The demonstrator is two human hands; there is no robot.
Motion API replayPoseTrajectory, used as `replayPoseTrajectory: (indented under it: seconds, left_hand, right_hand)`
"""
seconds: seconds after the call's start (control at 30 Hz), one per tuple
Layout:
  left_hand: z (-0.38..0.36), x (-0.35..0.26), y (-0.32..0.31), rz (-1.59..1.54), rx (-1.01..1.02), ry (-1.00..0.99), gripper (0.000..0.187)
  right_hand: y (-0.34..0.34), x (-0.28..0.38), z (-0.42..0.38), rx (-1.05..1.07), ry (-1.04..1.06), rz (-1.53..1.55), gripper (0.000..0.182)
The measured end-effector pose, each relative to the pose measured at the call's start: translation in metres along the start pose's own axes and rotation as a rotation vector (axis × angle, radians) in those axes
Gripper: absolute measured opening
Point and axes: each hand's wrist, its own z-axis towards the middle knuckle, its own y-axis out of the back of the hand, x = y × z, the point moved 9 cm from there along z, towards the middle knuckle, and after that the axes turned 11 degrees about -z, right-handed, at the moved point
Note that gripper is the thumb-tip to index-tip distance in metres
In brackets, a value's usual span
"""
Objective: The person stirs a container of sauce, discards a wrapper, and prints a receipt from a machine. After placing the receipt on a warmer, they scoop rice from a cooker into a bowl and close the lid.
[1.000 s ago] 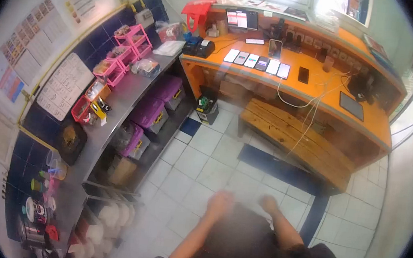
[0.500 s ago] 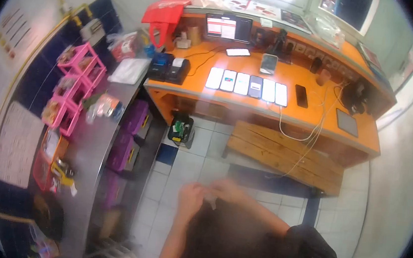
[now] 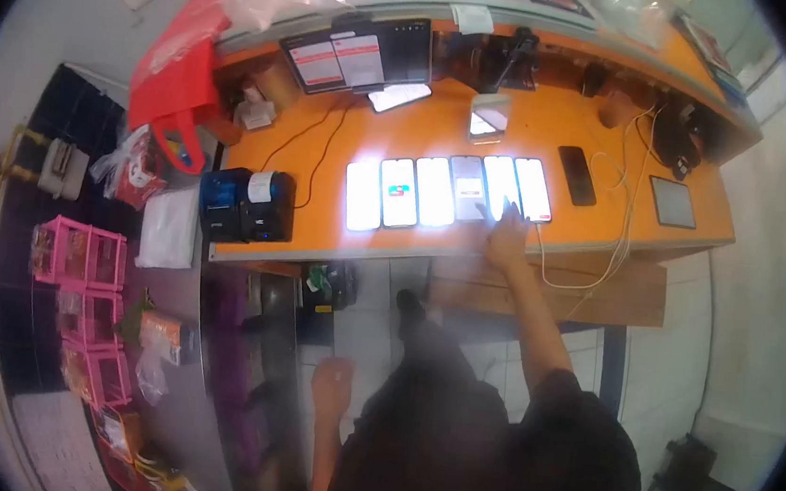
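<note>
Several lit smartphones [image 3: 401,192] lie side by side in a row along the front of the orange desk [image 3: 323,182]. My right hand [image 3: 507,238] reaches over the right part of that row, fingers stretched out, with fingertips at the lower part of a lit phone [image 3: 499,175]. Beside it a phone with a greyer screen [image 3: 466,182] lies to the left. My left hand [image 3: 332,386] hangs low on the left of my body over the floor, its fingers curled in; what they hold, if anything, is hidden.
Behind the row are a monitor [image 3: 364,58], a propped device [image 3: 488,120] and a phone [image 3: 398,97]. A dark phone [image 3: 577,176] and a tablet [image 3: 671,202] lie to the right, with white cables [image 3: 624,220]. Printers [image 3: 264,209] stand left; a wooden bench [image 3: 625,292] is below.
My hands were together in front of my body with something whitish between them. Now they are apart: the right reaches forward to the phones, the left hangs lower left. The desk is nearer.
</note>
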Motion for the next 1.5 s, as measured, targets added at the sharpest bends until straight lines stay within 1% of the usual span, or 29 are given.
replayPoseTrajectory:
  seconds: [0.07,0.1,0.17,0.23,0.3,0.37,0.43,0.5,0.53,0.57,0.6,0.7,0.77,0.83,0.87,0.93,0.97,1.0,1.03,1.07,1.1,1.13,1.2,1.27,1.3,1.37,1.4,1.43,1.5]
  left_hand:
    - [0.021,0.015,0.000,0.036,0.003,0.083,0.011]
    - [0.040,0.019,0.004,0.067,-0.014,0.137,0.011]
    - [0.066,0.023,0.007,0.063,0.021,0.140,0.013]
    - [0.093,0.015,0.008,0.019,0.041,0.228,0.018]
    - [0.117,0.011,0.003,-0.013,0.053,0.277,0.017]
    - [0.128,0.020,-0.003,0.019,0.083,0.260,0.017]
    - [0.139,0.024,-0.006,0.031,0.102,0.227,0.019]
    - [0.143,0.052,-0.007,-0.051,0.087,0.351,0.024]
    - [0.147,0.063,-0.006,-0.054,0.083,0.353,0.029]
    - [0.150,0.079,-0.007,-0.053,0.066,0.364,0.029]
    - [0.148,0.108,-0.009,-0.123,0.048,0.435,0.030]
    - [0.128,0.204,-0.003,-0.333,-0.066,0.706,0.029]
    - [0.122,0.227,-0.002,-0.469,-0.055,0.988,0.027]
    - [0.133,0.319,-0.016,-0.235,0.025,0.563,0.036]
    - [0.140,0.328,-0.010,-0.258,-0.005,0.565,0.036]
    - [0.153,0.355,-0.005,-0.064,-0.011,0.748,0.050]
    - [0.164,0.364,-0.007,-0.100,-0.023,0.754,0.050]
    - [0.160,0.388,-0.003,-0.139,-0.125,0.941,0.057]
    - [0.151,0.410,-0.002,-0.178,-0.220,1.129,0.064]
    - [0.154,0.458,-0.019,-0.030,-0.190,1.025,0.066]
    - [0.159,0.506,-0.038,0.115,-0.161,0.915,0.068]
    - [0.160,0.532,-0.044,0.048,-0.178,0.961,0.070]
    - [0.162,0.565,-0.052,-0.045,-0.182,1.022,0.071]
    - [0.173,0.577,-0.059,0.111,0.002,0.971,0.054]
    - [0.171,0.580,-0.064,0.099,0.013,0.978,0.054]
    - [0.172,0.562,-0.075,-0.695,-0.158,0.731,0.036]
    - [0.166,0.548,-0.083,-1.222,-0.227,1.107,0.024]
    - [0.160,0.530,-0.077,-1.214,-0.219,1.123,0.024]
    - [0.141,0.506,-0.059,-1.154,-0.306,1.198,0.023]
  right_hand:
    - [-0.013,0.003,0.024,-0.132,0.035,-0.122,0.052]
    - [-0.015,0.006,0.036,-0.117,0.037,-0.125,0.052]
    - [-0.030,0.009,0.046,0.088,0.020,-0.143,0.054]
    - [-0.039,0.010,0.049,0.109,0.028,-0.144,0.054]
    - [-0.043,0.009,0.055,0.120,0.027,-0.148,0.054]
    - [-0.022,0.010,0.051,-0.102,0.046,-0.117,0.054]
    - [-0.028,0.009,0.050,-0.085,0.045,-0.140,0.054]
    - [-0.025,0.010,0.047,-0.075,0.054,-0.158,0.054]
    - [-0.016,0.007,0.048,-0.029,-0.002,-0.103,0.054]
    - [-0.007,0.007,0.049,0.017,-0.049,-0.042,0.054]
    - [0.000,0.009,0.052,0.058,-0.060,-0.097,0.057]
    - [0.029,0.019,0.036,-0.120,-0.064,0.034,0.048]
    - [0.048,0.030,0.013,-0.218,-0.057,0.123,0.042]
    - [0.058,0.041,-0.013,-0.268,-0.064,0.177,0.036]
    - [0.058,0.045,-0.027,-0.263,-0.073,0.188,0.034]
    - [0.034,0.041,-0.060,-0.165,-0.147,0.211,0.031]
    - [0.029,0.045,-0.076,-0.160,-0.126,0.168,0.030]
    - [0.028,0.048,-0.093,-0.155,-0.108,0.121,0.028]
    - [0.011,0.040,-0.109,0.032,-0.188,0.211,0.028]
    - [-0.006,0.030,-0.128,0.222,-0.272,0.295,0.029]
    - [-0.008,0.022,-0.145,0.218,-0.235,0.180,0.029]
    - [-0.012,0.012,-0.164,0.213,-0.202,0.067,0.029]
    - [-0.008,-0.010,-0.205,0.230,-0.289,0.027,0.028]
    - [-0.006,-0.032,-0.243,0.273,-0.480,0.093,0.027]
    - [-0.003,-0.033,-0.248,0.274,-0.479,0.076,0.027]
    - [-0.003,-0.043,-0.282,0.513,-0.684,0.141,0.027]
    - [0.019,-0.009,-0.264,0.447,-0.498,0.030,0.027]
    - [0.018,-0.008,-0.266,0.460,-0.509,0.023,0.027]
    - [0.008,-0.003,-0.268,0.482,-0.456,0.045,0.028]
